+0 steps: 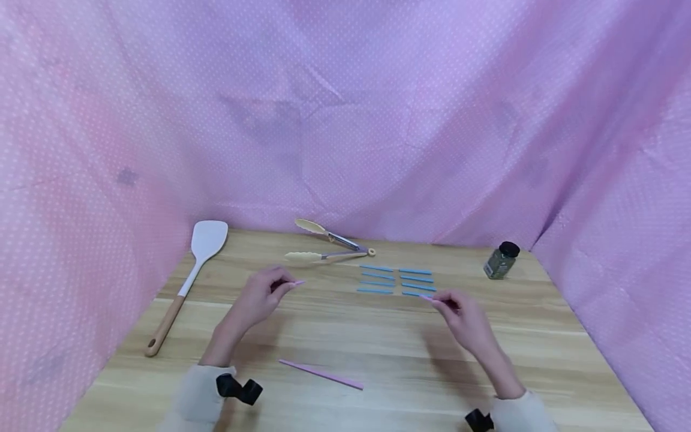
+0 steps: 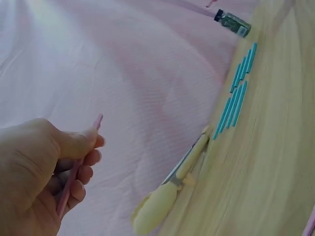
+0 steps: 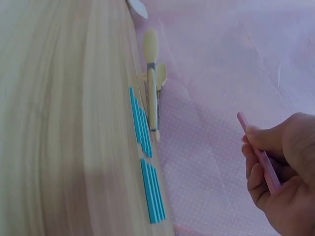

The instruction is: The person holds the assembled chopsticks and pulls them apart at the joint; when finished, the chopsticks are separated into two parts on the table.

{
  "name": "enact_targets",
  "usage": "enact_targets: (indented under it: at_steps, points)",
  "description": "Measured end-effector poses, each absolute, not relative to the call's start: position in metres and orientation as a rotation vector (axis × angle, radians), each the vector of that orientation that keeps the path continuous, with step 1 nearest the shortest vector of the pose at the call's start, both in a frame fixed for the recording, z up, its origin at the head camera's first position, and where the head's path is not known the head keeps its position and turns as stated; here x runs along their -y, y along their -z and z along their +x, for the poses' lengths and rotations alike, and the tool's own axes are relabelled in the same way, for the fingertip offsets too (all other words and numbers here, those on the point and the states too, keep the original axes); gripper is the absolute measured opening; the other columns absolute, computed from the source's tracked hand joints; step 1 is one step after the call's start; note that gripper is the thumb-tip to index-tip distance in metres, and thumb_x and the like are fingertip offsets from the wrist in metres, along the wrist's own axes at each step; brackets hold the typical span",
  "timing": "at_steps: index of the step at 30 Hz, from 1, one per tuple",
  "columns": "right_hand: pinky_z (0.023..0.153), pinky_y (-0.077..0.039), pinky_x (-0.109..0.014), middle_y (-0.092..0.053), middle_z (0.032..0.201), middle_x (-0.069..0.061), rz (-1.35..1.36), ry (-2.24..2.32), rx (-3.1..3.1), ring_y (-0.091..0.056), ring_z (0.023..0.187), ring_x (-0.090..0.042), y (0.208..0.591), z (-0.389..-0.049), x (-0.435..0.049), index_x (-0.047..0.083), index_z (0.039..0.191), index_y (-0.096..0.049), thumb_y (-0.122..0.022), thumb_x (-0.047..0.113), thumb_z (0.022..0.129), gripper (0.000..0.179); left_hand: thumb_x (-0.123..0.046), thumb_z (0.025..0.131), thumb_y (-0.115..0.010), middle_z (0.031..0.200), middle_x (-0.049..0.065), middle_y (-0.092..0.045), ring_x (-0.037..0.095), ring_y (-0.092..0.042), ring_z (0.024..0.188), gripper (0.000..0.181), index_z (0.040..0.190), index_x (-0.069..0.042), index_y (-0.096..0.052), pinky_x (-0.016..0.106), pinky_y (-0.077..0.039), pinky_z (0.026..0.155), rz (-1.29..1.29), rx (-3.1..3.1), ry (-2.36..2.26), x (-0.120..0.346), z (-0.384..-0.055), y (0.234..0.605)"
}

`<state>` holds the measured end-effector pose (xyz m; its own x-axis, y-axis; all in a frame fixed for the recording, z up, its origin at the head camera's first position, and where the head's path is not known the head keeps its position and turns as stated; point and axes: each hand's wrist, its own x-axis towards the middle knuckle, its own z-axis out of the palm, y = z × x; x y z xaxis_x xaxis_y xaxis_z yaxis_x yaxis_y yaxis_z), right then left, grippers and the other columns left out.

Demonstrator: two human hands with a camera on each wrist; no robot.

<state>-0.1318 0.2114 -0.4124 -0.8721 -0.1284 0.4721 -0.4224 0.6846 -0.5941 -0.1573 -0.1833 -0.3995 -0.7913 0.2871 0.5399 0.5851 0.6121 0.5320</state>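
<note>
Held up over the left part of the table, my left hand point(image 1: 261, 296) grips a thin pink stick point(image 2: 72, 183), its tip poking out past thumb and forefinger. My right hand point(image 1: 464, 320) pinches another thin pink stick point(image 3: 264, 162); in the head view that stick's tip overlaps the nearest blue stick on the right. Several blue sticks lie in two side-by-side columns, a left column point(image 1: 378, 276) and a right column point(image 1: 417, 279). A longer pink piece point(image 1: 321, 374) lies slantwise on the wood between my forearms.
Tongs with cream tips point(image 1: 341, 240) lie spread at the back, left of the blue sticks. A white spatula point(image 1: 209, 241) with a wooden handle lies along the left side. At the back right stands a black-lidded jar point(image 1: 499, 264). Pink dotted cloth point(image 1: 345, 150) walls the table.
</note>
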Motion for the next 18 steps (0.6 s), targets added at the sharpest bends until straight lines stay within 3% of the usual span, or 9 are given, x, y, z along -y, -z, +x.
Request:
enact_targets:
  at_steps: [9,18]
  points:
    - [0.058,-0.045,-0.012,-0.067,0.081,-0.004,0.465,-0.983,2.466,-0.052,0.067,0.002,0.418,-0.140,-0.233,0.006,0.094,-0.071,-0.070,0.001,0.084,0.011,-0.011,0.088,-0.068,0.081,-0.005,-0.059,0.005,-0.049,0.068,0.005,0.091,-0.009,-0.071,0.019,-0.044,0.058,-0.767,2.593,1.081,0.156,-0.164,0.416]
    - [0.062,-0.050,-0.019,-0.071,0.088,-0.004,0.451,-1.024,2.590,-0.058,0.074,-0.001,0.437,-0.155,-0.244,0.008,0.096,-0.072,-0.071,0.003,0.084,0.013,-0.007,0.090,-0.064,0.091,0.001,-0.062,0.010,-0.054,0.080,0.010,0.098,-0.007,-0.069,0.024,-0.048,0.071,-0.792,2.695,1.136,0.107,-0.178,0.446]
